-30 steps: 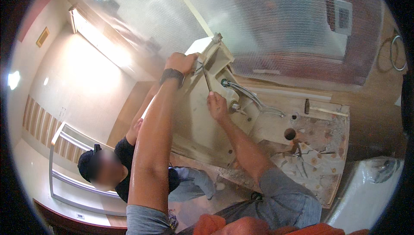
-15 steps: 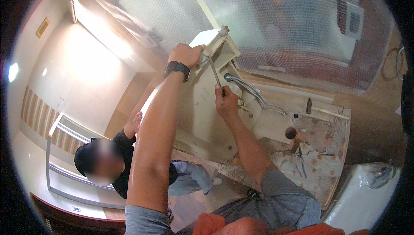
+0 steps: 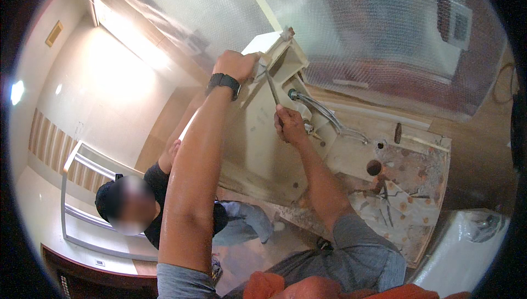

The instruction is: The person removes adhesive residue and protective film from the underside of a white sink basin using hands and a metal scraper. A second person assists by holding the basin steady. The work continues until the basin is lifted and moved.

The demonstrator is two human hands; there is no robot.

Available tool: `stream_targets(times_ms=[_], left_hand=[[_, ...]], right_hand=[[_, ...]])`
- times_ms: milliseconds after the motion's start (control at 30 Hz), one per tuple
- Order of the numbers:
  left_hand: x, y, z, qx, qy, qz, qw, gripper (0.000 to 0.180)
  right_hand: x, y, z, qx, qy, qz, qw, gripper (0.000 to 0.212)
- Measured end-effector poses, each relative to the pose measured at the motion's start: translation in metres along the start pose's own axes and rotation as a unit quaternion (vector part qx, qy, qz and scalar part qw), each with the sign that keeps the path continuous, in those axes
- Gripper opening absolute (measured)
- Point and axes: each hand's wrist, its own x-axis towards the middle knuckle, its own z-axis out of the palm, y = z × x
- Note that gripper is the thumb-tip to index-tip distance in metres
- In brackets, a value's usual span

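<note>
My left hand [image 3: 237, 67], with a black watch [image 3: 224, 84] at its wrist, has its fingers closed over the upper edge of a large cream-white hollow unit [image 3: 258, 129]. In my right hand [image 3: 291, 126] is a thin grey metal bar tool [image 3: 273, 90], its far end against the unit's edge beside my left fingers. Its exact kind is unclear. Braided flexible hoses [image 3: 324, 113] run from a fitting on the unit's right side down to the floor base. A co-worker's hand [image 3: 174, 148] rests on the unit's white left edge, partly hidden behind my left arm.
At the left stands the co-worker [image 3: 159, 211], close to my left forearm. A broken, rough floor base [image 3: 406, 189] with a round drain hole [image 3: 374, 167] lies to the right. Bubble-wrap sheeting [image 3: 373, 35] hangs behind. A plastic-wrapped white object [image 3: 466, 249] sits at lower right.
My right hand has shifted its grip slightly on the bar tool, turning its knuckles. The left hand stays on the unit's edge. The view has moved a little.
</note>
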Motion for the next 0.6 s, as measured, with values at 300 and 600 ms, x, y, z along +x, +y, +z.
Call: stream_targets(times_ms=[300,600], left_hand=[[-0.002,0.005,0.002,-0.010,0.011,0.005,1.000,0.063],[0.073,-0.065,0.015,0.102,-0.075,0.111,0.986,0.026]], right_hand=[[0.009,-0.004,-0.021,-0.380,0.224,-0.217,0.871,0.062],[0.006,-0.089,-0.001,-0.183,0.004,-0.072,0.981,0.058]])
